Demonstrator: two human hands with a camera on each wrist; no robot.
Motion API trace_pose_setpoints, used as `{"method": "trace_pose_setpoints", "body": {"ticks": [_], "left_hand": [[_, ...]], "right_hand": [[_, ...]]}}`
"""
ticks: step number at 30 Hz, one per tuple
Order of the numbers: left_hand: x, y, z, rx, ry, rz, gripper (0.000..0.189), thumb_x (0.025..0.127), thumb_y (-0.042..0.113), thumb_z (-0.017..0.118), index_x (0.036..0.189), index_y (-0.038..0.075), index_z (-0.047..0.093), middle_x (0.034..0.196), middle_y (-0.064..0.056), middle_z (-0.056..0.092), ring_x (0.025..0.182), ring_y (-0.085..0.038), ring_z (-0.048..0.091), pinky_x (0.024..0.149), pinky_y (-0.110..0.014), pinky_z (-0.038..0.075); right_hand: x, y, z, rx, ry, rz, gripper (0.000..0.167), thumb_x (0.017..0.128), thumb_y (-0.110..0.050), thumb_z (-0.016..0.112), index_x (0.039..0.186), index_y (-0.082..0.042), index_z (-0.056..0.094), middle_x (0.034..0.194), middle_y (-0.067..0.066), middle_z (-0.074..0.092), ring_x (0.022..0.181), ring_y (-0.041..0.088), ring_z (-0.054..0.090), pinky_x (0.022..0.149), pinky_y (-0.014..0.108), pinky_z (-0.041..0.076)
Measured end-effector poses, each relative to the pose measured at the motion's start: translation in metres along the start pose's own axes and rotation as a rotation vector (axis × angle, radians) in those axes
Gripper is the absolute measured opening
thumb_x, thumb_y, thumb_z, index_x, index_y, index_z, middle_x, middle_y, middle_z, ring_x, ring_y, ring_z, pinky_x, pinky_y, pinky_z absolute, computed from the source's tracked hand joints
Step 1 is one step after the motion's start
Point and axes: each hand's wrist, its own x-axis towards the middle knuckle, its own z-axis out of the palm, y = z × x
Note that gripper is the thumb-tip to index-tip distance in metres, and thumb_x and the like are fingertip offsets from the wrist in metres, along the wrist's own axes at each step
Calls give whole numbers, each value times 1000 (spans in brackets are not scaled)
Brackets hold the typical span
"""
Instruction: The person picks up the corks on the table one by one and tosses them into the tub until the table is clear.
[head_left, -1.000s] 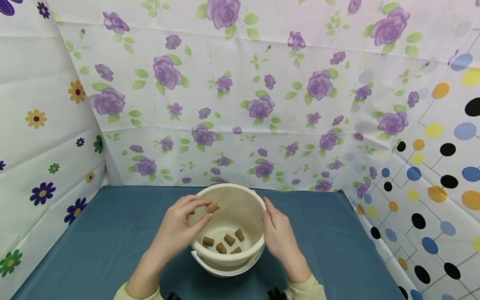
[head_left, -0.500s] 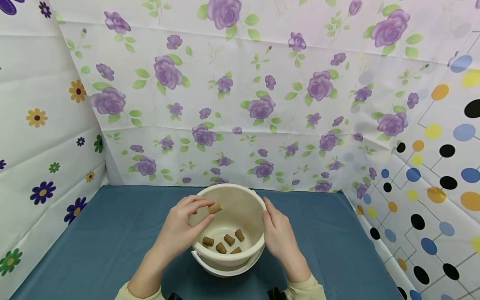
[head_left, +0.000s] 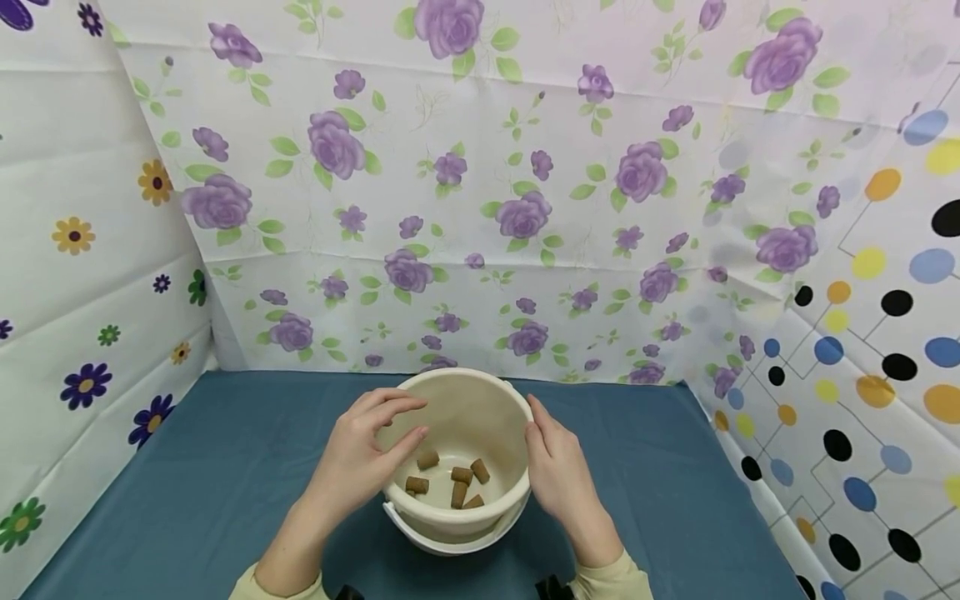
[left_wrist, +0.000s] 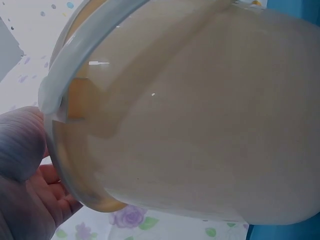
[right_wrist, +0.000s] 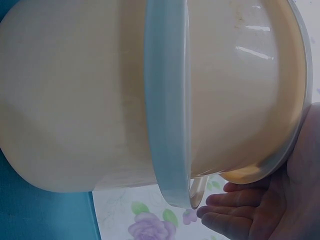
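Note:
A cream plastic bucket [head_left: 487, 417] stands in front of me, with several brown cork stoppers [head_left: 458, 495] lying on its bottom. Over the left part of its mouth is my left hand [head_left: 367, 442], thumb and fingers spread apart with nothing between them. My right hand [head_left: 558, 467] holds the bucket's right rim, thumb at the edge and the other fingers along the outside. In the right wrist view, the fingers [right_wrist: 235, 205] of that hand reach past the rim. The left wrist view has my left hand [left_wrist: 30, 185] beside the rim.
The bucket's white handle [head_left: 420, 533] hangs down at its front and crosses its outer wall in both wrist views. Blue cloth [head_left: 225, 467] covers the table. Behind it hangs a flowered curtain [head_left: 465, 308], with patterned sheets on both sides.
My left thumb and fingers have parted and let go of a cork stopper, which now lies in the bucket. Some corks inside have shifted. My right hand has stayed on the rim.

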Motion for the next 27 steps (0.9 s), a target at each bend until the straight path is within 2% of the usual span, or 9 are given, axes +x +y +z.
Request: {"method": "trace_pose_setpoints", "body": {"ticks": [3,8,19,27], "left_hand": [[0,-1,-1,-1,6,3,34,88,11,90,120,15,82,120,3,73,112,-21,67,72,-35,57],[0,-2,-3,-1,10,2,33,88,11,90,120,15,82,119,3,73,112,-21,67,71,-35,55],[-1,1,-3,-11,20,-19,32,89,11,89,120,15,82,120,3,73,112,-20,67,73,-38,54],[0,0,-3,-16,26,-17,32,89,10,89,120,14,82,120,3,73,114,-21,67,81,-44,58]], "right_hand": [[0,0,1,2,3,0,50,118,-23,39,164,-2,42,157,24,53,141,42,55,111,61,50],[0,1,1,-3,-3,2,51,118,-24,38,164,-2,41,156,24,53,140,42,55,110,62,50],[-1,1,-4,-37,-7,12,50,118,-24,40,164,-4,43,158,21,53,141,41,54,112,62,49],[-1,0,-4,-32,-8,5,50,118,-23,41,164,-3,43,162,19,49,146,40,50,116,62,44]]}}
